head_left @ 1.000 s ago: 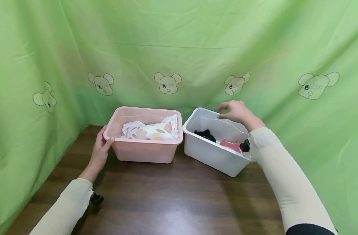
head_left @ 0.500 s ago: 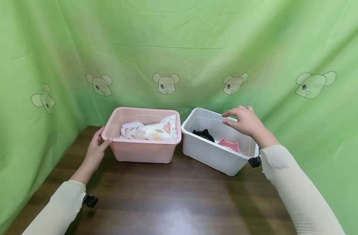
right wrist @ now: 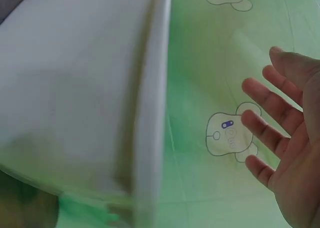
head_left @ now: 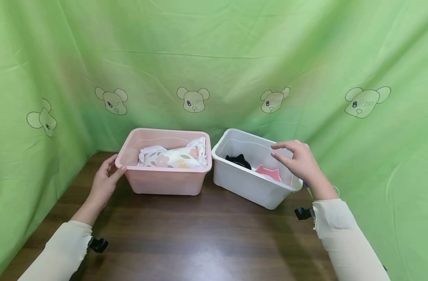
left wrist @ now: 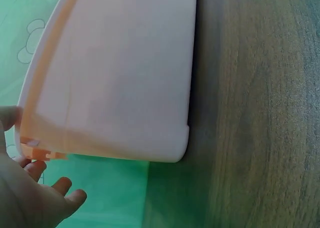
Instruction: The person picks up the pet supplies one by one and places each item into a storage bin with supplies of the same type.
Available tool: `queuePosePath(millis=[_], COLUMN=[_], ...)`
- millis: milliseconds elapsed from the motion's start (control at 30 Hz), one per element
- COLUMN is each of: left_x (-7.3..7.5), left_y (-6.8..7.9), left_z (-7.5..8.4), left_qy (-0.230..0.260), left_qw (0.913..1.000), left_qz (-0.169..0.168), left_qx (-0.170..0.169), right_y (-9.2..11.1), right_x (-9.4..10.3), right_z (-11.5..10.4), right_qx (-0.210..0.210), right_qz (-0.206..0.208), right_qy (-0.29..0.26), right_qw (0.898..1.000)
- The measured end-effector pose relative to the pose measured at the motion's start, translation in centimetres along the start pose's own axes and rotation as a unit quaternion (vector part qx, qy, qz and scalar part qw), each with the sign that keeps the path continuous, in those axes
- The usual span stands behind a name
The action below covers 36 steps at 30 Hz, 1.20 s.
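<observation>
In the head view, my left hand (head_left: 103, 183) is at the left corner of a pink plastic bin (head_left: 164, 181), thumb on the front rim and fingers at the side rim. The left wrist view shows this left hand (left wrist: 30, 188) gripping the rim corner loosely, some fingertips apart from it. A white pillow with a flower print (head_left: 173, 157) lies inside that bin. My right hand (head_left: 300, 159) hovers over the right end of a white bin (head_left: 249, 185), holding nothing, its fingers spread. Inside the white bin are a black cat-eared item (head_left: 239, 160) and a pink cat-eared item (head_left: 269, 173), both partly hidden.
Both bins stand side by side on a brown wooden table (head_left: 186, 238), the white one angled. A green curtain with mouse-like faces (head_left: 194, 58) hangs close behind and at the sides. Black wrist cameras (head_left: 98, 245) jut from both sleeves.
My right hand has drawn back toward the near right, away from the white bin's far rim. My left hand keeps its place on the pink bin. The head view has shifted slightly.
</observation>
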<state>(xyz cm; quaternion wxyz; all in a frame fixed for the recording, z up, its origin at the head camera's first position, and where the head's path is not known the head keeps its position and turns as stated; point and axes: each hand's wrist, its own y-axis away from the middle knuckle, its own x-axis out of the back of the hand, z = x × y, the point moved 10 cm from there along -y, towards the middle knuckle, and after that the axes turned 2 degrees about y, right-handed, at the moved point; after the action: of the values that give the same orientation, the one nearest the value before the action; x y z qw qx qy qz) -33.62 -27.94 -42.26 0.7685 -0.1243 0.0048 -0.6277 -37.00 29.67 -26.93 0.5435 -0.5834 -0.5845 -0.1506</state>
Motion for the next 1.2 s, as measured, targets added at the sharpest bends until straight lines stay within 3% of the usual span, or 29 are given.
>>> queuePosePath(millis=[233, 500, 767, 1067, 1200], left_x=[0.5, 0.5, 0.2, 2.2, 2.1], left_y=[0.3, 0.2, 0.2, 0.9, 0.8], left_z=[0.7, 1.2, 1.3, 2.8, 3.2], left_qy=[-0.052, -0.091, -0.13, -0.176, -0.184], left_qw=[0.998, 0.9947, 0.9896, 0.9798, 0.9769], left_qz=[0.021, 0.019, 0.008, 0.029, 0.025], left_qx=[-0.027, -0.044, -0.06, -0.091, -0.106], right_y=[2.6, 5.8, 9.2, 10.3, 11.5], right_x=[0.1, 0.1, 0.3, 0.1, 0.4], right_z=[0.3, 0.6, 1.6, 1.5, 2.0], right_qx=[-0.008, 0.011, -0.008, 0.024, 0.013], right_qz=[0.032, 0.075, 0.109, 0.151, 0.16], right_qy=[-0.015, -0.013, -0.016, -0.024, -0.024], right_qw=[0.999, 0.997, 0.994, 0.988, 0.987])
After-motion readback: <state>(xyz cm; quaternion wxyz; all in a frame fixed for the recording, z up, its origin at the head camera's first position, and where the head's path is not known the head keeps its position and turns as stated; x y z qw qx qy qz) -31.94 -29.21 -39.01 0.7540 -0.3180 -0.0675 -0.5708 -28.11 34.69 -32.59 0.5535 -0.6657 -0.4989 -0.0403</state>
